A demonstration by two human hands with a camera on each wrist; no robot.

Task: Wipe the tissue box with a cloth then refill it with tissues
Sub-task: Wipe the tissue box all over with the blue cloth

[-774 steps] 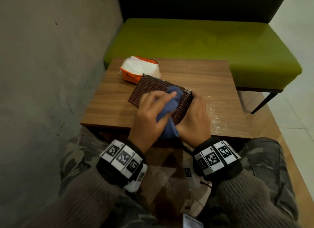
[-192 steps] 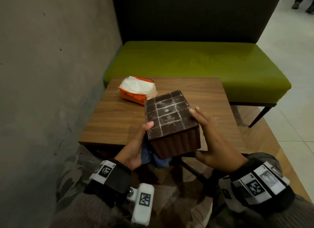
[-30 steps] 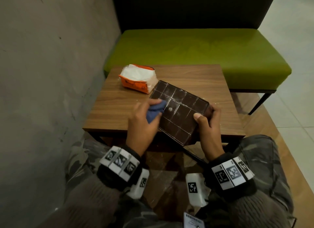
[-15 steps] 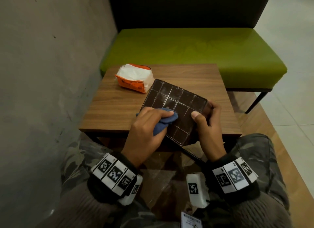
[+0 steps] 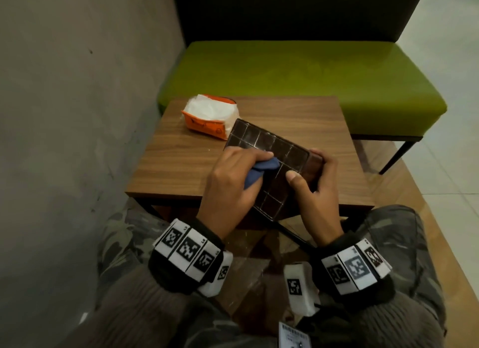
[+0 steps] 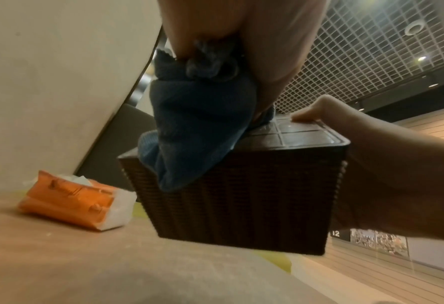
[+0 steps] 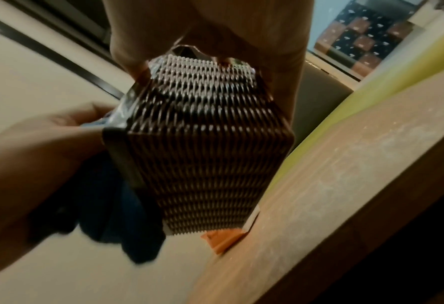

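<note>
Nearest me, my left hand (image 5: pixel 228 189) is bunching a dark blue cloth (image 5: pixel 255 172), fingers (image 5: pixel 255 156) curled round it, pressing it onto the gridded panel of the dark brown woven-pattern tissue box (image 5: pixel 272 166). My right hand (image 5: pixel 317 192) is gripping the box's right end, thumb on the panel, fingers wrapped behind, tilting it over the wooden table's (image 5: pixel 181 163) near edge. Farther back, an orange pack of white tissues (image 5: pixel 208 116) is lying on the table before the green bench (image 5: pixel 311 75).

A sign (image 6: pixel 335 233) on the far background wall seems to read "12"; nothing else is legible.
</note>
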